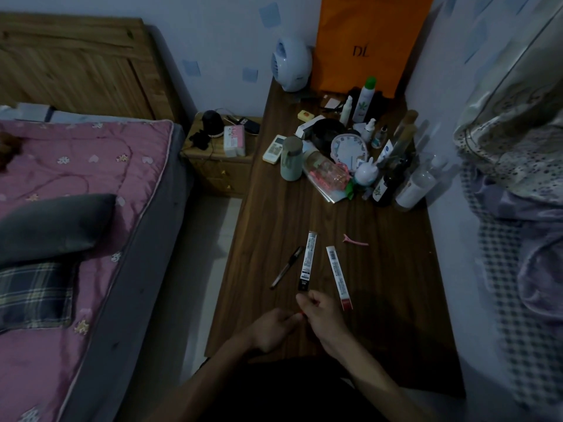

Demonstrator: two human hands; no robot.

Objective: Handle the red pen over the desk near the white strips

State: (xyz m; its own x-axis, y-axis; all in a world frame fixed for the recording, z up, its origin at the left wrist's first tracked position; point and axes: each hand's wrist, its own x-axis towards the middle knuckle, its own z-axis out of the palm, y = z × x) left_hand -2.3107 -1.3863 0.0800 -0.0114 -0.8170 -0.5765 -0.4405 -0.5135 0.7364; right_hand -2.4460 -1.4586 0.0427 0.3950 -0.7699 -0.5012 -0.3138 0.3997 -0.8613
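Red-tipped thin pen part [302, 314], low in the frame's centre, is pinched between the curled fingers of the left hand [271, 330] and right hand [320, 315]; little of it is seen. Two long narrow printed packets [307, 261] [338, 277] and a dark slim pen [286, 267] are laid just above on the brown wooden surface [396, 300]. Bottles [365, 100] are crowded further up, well apart.
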